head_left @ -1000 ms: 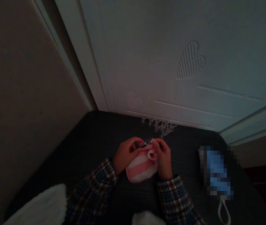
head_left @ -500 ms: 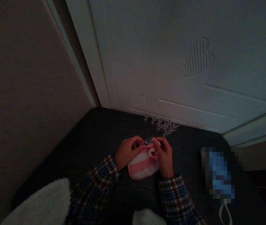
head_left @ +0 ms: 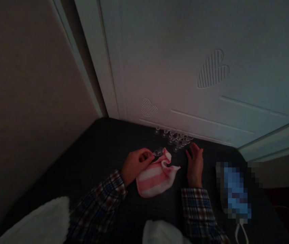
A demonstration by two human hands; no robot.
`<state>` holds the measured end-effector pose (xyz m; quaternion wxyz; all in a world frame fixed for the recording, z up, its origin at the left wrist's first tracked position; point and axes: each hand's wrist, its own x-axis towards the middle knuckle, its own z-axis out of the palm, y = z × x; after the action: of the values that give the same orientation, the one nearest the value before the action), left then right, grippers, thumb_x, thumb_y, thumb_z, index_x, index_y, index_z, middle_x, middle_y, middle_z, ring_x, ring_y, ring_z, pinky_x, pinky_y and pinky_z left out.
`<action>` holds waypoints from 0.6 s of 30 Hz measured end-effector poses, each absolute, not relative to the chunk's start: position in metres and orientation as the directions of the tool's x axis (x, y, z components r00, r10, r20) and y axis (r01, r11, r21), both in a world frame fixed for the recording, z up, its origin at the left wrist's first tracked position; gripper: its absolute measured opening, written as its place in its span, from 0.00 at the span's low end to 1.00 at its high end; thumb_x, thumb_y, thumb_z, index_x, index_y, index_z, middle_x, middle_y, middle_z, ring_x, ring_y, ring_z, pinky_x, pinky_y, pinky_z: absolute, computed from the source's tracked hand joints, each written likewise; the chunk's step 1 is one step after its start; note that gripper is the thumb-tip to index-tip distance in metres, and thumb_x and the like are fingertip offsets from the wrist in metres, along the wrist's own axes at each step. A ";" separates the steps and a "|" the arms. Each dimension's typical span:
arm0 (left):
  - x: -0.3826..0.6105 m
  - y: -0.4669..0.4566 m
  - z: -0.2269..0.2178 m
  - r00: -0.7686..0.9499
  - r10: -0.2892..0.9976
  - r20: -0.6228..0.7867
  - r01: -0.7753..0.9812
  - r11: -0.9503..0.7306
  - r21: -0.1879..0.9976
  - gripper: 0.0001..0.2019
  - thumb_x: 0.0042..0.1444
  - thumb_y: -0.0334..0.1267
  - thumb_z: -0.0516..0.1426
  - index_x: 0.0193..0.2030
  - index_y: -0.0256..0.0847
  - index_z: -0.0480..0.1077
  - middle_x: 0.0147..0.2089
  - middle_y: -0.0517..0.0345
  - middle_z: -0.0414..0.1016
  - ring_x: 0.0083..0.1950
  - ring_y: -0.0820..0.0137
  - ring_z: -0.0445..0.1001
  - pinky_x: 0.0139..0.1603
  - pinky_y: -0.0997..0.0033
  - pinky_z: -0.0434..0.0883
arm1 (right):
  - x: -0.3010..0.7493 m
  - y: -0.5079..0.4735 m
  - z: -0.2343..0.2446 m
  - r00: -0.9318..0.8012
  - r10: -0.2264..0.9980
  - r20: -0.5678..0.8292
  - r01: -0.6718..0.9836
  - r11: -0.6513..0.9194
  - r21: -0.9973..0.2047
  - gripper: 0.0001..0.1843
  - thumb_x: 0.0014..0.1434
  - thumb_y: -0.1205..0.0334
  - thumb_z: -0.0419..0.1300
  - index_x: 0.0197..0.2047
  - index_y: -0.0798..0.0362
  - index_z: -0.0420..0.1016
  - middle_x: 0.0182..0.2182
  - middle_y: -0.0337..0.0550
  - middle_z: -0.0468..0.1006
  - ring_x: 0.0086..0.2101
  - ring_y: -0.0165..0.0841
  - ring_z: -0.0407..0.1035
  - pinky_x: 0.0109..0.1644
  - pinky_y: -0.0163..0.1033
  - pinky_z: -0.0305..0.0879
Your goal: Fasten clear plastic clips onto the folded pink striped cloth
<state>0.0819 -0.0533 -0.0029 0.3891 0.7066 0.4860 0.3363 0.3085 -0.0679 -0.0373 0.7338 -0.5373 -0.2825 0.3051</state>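
Note:
In dim light, a pink and white striped cloth (head_left: 154, 178) lies crumpled on a dark table (head_left: 96, 152). My left hand (head_left: 135, 164) rests on the cloth's left edge and pinches a small clear glass piece (head_left: 158, 152) between its fingers. To the right of the cloth, my right hand (head_left: 195, 162) lies with its fingers stretched toward a heap of several small clear glass pieces (head_left: 176, 137) at the table's far edge. It holds nothing.
A white door with heart-shaped reliefs (head_left: 213, 69) stands right behind the table. A blurred blue object (head_left: 234, 189) lies at the right with a white cord (head_left: 241, 232). White fluffy fabric (head_left: 40, 222) shows at the bottom left and bottom middle.
My right hand has let go of the cloth and the glass piece and moved right and forward toward the heap. The cloth's corner has fallen open. My left hand stays put.

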 end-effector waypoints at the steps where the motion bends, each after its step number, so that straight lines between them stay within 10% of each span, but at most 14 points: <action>1: 0.082 -0.053 -0.003 0.289 0.953 0.095 0.416 -0.214 0.884 0.13 0.51 0.46 0.54 0.35 0.40 0.72 0.29 0.58 0.73 0.25 0.73 0.69 0.23 0.77 0.63 | 0.311 -0.066 -0.040 0.651 0.755 0.076 -0.170 0.243 -0.955 0.28 0.59 0.44 0.40 0.53 0.53 0.63 0.57 0.48 0.61 0.56 0.35 0.56 0.55 0.47 0.58; 10: 0.081 -0.053 -0.002 0.249 0.967 0.053 0.304 -0.130 0.944 0.15 0.51 0.47 0.54 0.37 0.38 0.71 0.30 0.57 0.73 0.24 0.74 0.68 0.21 0.78 0.61 | 0.313 -0.030 -0.043 0.626 0.776 0.080 -0.213 0.269 -0.939 0.33 0.59 0.42 0.34 0.62 0.50 0.51 0.64 0.41 0.47 0.62 0.29 0.41 0.65 0.46 0.35; 18: 0.077 -0.049 -0.002 0.191 0.982 0.004 0.222 -0.047 0.974 0.16 0.50 0.48 0.55 0.38 0.38 0.70 0.31 0.56 0.74 0.22 0.76 0.64 0.20 0.78 0.60 | 0.301 -0.001 -0.042 0.592 0.799 0.105 -0.234 0.295 -0.927 0.37 0.59 0.40 0.32 0.63 0.54 0.46 0.64 0.43 0.47 0.61 0.29 0.45 0.65 0.44 0.37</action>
<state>0.0769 -0.0487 -0.0024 0.4789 0.6052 0.4971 0.3965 0.3014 -0.0009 -0.0425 0.7496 -0.4837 -0.2924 0.3446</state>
